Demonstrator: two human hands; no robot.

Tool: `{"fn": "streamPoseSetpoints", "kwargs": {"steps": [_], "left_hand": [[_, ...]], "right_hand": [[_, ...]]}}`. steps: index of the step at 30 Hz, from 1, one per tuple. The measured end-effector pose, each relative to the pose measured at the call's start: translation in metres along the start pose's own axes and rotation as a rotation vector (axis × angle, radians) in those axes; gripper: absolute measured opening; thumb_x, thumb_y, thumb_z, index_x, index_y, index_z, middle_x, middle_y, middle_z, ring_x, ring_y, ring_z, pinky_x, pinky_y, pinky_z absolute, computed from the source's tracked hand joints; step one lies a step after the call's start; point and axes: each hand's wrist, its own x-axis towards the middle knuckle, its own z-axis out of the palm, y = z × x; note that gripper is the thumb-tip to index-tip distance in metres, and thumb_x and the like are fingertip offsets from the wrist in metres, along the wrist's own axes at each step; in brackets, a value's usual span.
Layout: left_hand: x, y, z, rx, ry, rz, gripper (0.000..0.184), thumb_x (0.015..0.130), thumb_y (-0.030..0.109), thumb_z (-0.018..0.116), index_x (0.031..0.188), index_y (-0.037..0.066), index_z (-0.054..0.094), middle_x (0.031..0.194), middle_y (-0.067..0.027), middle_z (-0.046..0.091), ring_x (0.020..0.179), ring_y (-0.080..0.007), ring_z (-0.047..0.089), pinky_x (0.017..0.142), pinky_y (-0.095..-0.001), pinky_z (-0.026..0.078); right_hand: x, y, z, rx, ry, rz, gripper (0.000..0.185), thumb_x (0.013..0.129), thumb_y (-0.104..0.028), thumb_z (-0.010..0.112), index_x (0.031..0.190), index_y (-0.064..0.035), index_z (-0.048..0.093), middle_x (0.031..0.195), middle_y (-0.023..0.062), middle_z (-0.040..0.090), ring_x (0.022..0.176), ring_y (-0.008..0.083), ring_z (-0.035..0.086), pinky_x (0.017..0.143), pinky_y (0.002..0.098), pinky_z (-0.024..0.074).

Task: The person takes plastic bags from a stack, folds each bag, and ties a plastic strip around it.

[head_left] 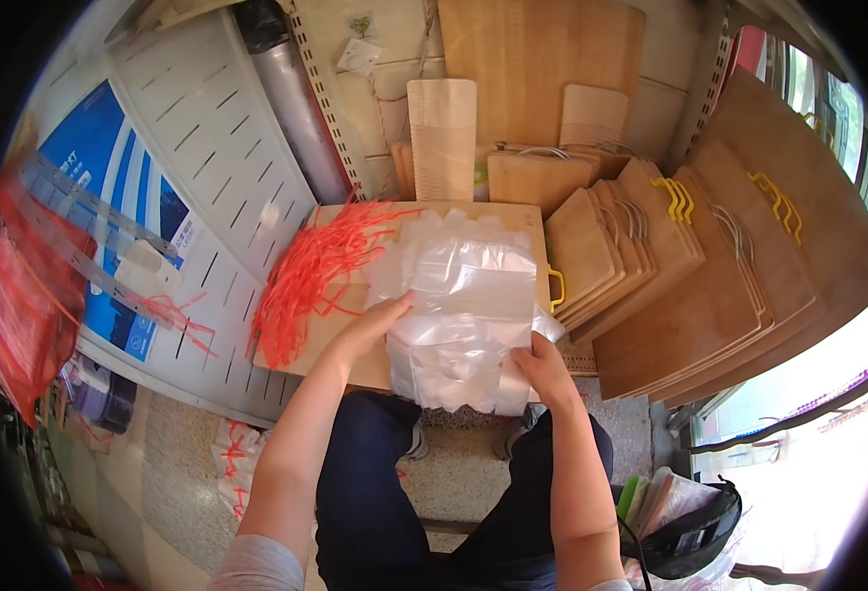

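A stack of thin, translucent plastic bags (464, 340) lies on a small wooden table (355, 369) in front of my knees. My left hand (383, 320) holds the stack's left edge, thumb on top and the other fingers partly hidden. At the lower right edge, my right hand (544, 366) grips the bags with its fingers curled round them. More bags (473, 231) are spread towards the back of the table, under or behind the stack. A loose bundle of red plastic strips (321, 271) covers the table's left side, beside my left hand.
Wooden chopping boards (641, 236), several with metal or yellow handles, lean on the right. A large board (542, 59) stands at the back wall. A perforated grey panel (207, 128) rises on the left. A black bag (690, 537) lies low right.
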Motion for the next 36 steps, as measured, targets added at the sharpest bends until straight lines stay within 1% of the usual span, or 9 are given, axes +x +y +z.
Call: {"fn": "streamPoseSetpoints", "kwargs": {"steps": [3, 6, 9, 12, 18, 21, 26, 32, 36], "left_hand": [[-0.009, -0.022, -0.022, -0.327, -0.159, -0.003, 0.070, 0.096, 0.060, 0.041, 0.129, 0.000, 0.054, 0.127, -0.0100, 0.058, 0.116, -0.0205, 0.054, 0.100, -0.0385, 0.041], [-0.026, -0.033, -0.019, -0.477, 0.002, -0.036, 0.055, 0.097, 0.051, 0.048, 0.123, 0.004, 0.058, 0.114, -0.0098, 0.064, 0.098, -0.0179, 0.063, 0.089, -0.0356, 0.050], [-0.026, -0.064, -0.017, -0.549, 0.019, 0.049, 0.042, 0.095, 0.040, 0.058, 0.117, 0.004, 0.059, 0.109, -0.0098, 0.065, 0.092, -0.0185, 0.065, 0.083, -0.0343, 0.053], [-0.036, -0.068, -0.003, -0.711, 0.097, -0.010, 0.035, 0.094, 0.031, 0.062, 0.115, 0.004, 0.058, 0.107, -0.0093, 0.065, 0.086, -0.0194, 0.066, 0.078, -0.0338, 0.055], [-0.047, -0.058, 0.006, -0.575, -0.054, -0.218, 0.037, 0.093, 0.026, 0.063, 0.121, 0.003, 0.055, 0.110, -0.0093, 0.064, 0.096, -0.0207, 0.064, 0.084, -0.0385, 0.054], [-0.047, -0.054, 0.004, -0.608, -0.153, -0.160, 0.040, 0.094, 0.023, 0.061, 0.127, 0.002, 0.052, 0.118, -0.0100, 0.063, 0.105, -0.0235, 0.063, 0.089, -0.0425, 0.052], [-0.047, -0.009, -0.013, -0.648, -0.240, 0.032, 0.043, 0.094, 0.026, 0.060, 0.129, 0.003, 0.051, 0.119, -0.0086, 0.063, 0.103, -0.0208, 0.064, 0.091, -0.0364, 0.051], [-0.039, 0.031, -0.019, -0.633, -0.169, 0.074, 0.043, 0.094, 0.026, 0.059, 0.130, 0.002, 0.051, 0.116, -0.0085, 0.064, 0.101, -0.0215, 0.065, 0.091, -0.0377, 0.051], [-0.038, 0.019, -0.022, -0.596, -0.165, 0.016, 0.042, 0.096, 0.027, 0.057, 0.129, 0.002, 0.052, 0.116, -0.0095, 0.063, 0.100, -0.0225, 0.064, 0.089, -0.0389, 0.052]], "right_hand": [[0.000, -0.001, 0.000, 0.019, 0.025, -0.010, 0.030, 0.086, -0.008, 0.053, 0.112, 0.0062, 0.058, 0.095, 0.0075, 0.064, 0.082, 0.0123, 0.057, 0.072, 0.0271, 0.0469], [0.000, -0.002, -0.001, 0.011, 0.041, 0.002, 0.028, 0.086, -0.009, 0.053, 0.108, 0.0061, 0.059, 0.091, 0.0079, 0.064, 0.079, 0.0122, 0.056, 0.070, 0.0272, 0.0464], [-0.004, -0.011, 0.001, 0.018, 0.042, 0.003, 0.027, 0.086, -0.009, 0.053, 0.107, 0.0060, 0.060, 0.091, 0.0079, 0.064, 0.078, 0.0121, 0.057, 0.069, 0.0273, 0.0471], [-0.004, -0.013, 0.002, 0.051, 0.050, 0.000, 0.026, 0.086, -0.009, 0.054, 0.107, 0.0064, 0.060, 0.091, 0.0081, 0.065, 0.079, 0.0126, 0.059, 0.070, 0.0279, 0.0480], [-0.002, -0.011, -0.002, 0.090, 0.038, 0.018, 0.028, 0.088, -0.011, 0.057, 0.108, 0.0075, 0.061, 0.091, 0.0087, 0.066, 0.081, 0.0133, 0.060, 0.072, 0.0288, 0.0490], [0.000, -0.012, -0.005, 0.182, 0.016, 0.039, 0.029, 0.089, -0.014, 0.060, 0.109, 0.0071, 0.061, 0.093, 0.0085, 0.066, 0.083, 0.0135, 0.061, 0.072, 0.0285, 0.0495], [-0.004, -0.032, -0.003, 0.496, 0.054, 0.225, 0.034, 0.092, -0.023, 0.063, 0.111, 0.0050, 0.061, 0.096, 0.0090, 0.067, 0.087, 0.0165, 0.064, 0.074, 0.0303, 0.0521], [0.003, -0.023, -0.014, 0.701, -0.095, 0.230, 0.037, 0.093, -0.024, 0.063, 0.118, 0.0022, 0.056, 0.107, 0.0099, 0.065, 0.092, 0.0179, 0.065, 0.076, 0.0330, 0.0555], [-0.011, -0.040, -0.011, 0.694, -0.152, 0.219, 0.042, 0.093, -0.020, 0.063, 0.127, -0.0008, 0.049, 0.115, 0.0101, 0.061, 0.097, 0.0181, 0.064, 0.077, 0.0328, 0.0561]]}}
